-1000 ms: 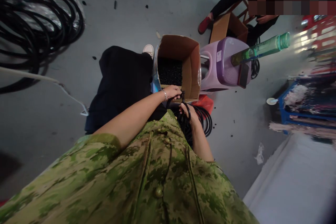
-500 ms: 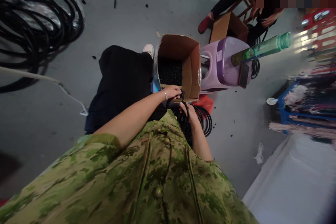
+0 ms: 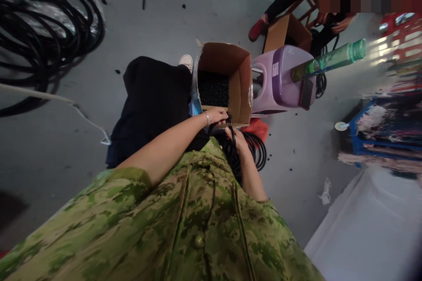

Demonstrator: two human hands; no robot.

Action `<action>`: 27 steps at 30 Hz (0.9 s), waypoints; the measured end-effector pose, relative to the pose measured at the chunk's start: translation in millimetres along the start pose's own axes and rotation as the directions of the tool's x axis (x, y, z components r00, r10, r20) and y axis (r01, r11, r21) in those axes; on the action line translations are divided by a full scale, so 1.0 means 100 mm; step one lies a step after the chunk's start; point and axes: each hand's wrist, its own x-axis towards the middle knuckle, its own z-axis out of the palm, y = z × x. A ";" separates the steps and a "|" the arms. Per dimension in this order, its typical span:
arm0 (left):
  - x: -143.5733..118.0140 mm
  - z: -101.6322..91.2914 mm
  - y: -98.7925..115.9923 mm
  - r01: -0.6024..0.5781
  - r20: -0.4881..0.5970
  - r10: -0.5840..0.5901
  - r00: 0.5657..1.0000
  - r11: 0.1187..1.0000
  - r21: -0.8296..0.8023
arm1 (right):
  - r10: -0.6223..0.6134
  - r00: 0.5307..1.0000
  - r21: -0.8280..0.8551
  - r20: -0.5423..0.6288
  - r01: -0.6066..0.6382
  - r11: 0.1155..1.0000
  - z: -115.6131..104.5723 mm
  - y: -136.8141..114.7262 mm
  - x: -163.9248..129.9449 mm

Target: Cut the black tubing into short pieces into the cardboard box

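Note:
My left hand (image 3: 216, 115) and my right hand (image 3: 239, 139) both grip a black cable (image 3: 231, 131) just in front of my camouflage jacket. The cable runs down into a coil of black cable (image 3: 256, 149) by my right wrist. Beyond my hands stands an open cardboard box (image 3: 242, 80) holding small black pieces. My black-trousered leg (image 3: 151, 101) lies left of the box.
A purple plastic stool (image 3: 280, 79) with a green bottle (image 3: 329, 59) and a dark phone on it stands right of the box. Another person sits beyond with a second cardboard box (image 3: 286, 30). Large black cable coils (image 3: 42, 22) lie far left. A blue crate (image 3: 385, 127) is at right.
My hands stay almost still on the cable; the small loop between them has been drawn tighter. The other person's hands have shifted slightly.

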 end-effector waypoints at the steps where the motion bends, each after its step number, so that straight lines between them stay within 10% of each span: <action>1: -0.01 0.00 0.00 -0.003 0.006 0.003 1.000 1.000 0.000 | -0.008 1.000 -0.005 -0.005 0.008 1.000 -0.01 0.01 0.00; 27: 0.04 -0.03 -0.02 0.152 -0.094 -0.162 0.982 0.983 -0.106 | 0.062 0.962 -0.158 -0.266 -0.107 0.982 0.29 0.07 -0.10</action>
